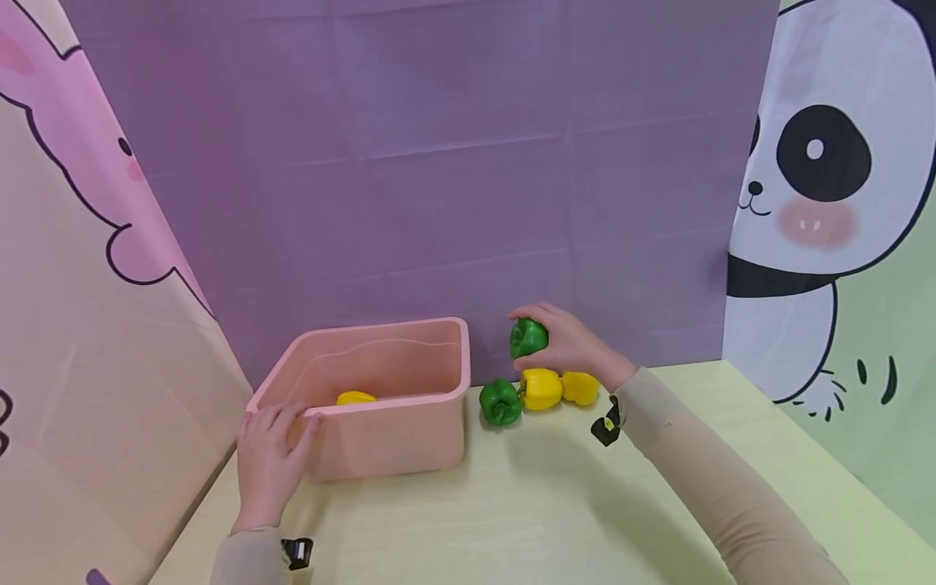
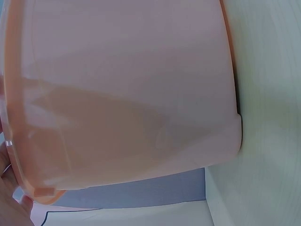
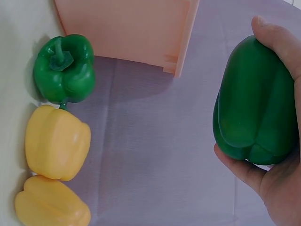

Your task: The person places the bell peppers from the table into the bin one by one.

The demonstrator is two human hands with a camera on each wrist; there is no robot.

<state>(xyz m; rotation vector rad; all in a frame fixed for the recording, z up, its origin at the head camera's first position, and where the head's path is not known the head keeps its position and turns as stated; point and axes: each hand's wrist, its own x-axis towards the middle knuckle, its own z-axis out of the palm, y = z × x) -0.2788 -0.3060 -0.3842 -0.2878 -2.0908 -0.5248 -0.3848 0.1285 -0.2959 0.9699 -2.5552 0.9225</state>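
Observation:
My right hand point(image 1: 566, 341) grips a green bell pepper point(image 3: 256, 101) and holds it up off the table, to the right of the pink bin. Below it on the table, another green bell pepper point(image 1: 500, 402) stands beside two yellow ones, the nearer yellow bell pepper point(image 1: 541, 389) and the farther yellow bell pepper point(image 1: 580, 387). With its fingers over the near rim at the left corner, my left hand point(image 1: 272, 455) holds the pink bin point(image 1: 387, 443). Inside the bin a yellow piece point(image 1: 356, 397) shows, mostly hidden by the front wall.
A purple cloth backdrop point(image 1: 453, 179) hangs right behind the bin and peppers. Side panels with a pink cartoon animal point(image 1: 95, 146) and a panda point(image 1: 826, 187) flank the pale wooden table point(image 1: 526, 520).

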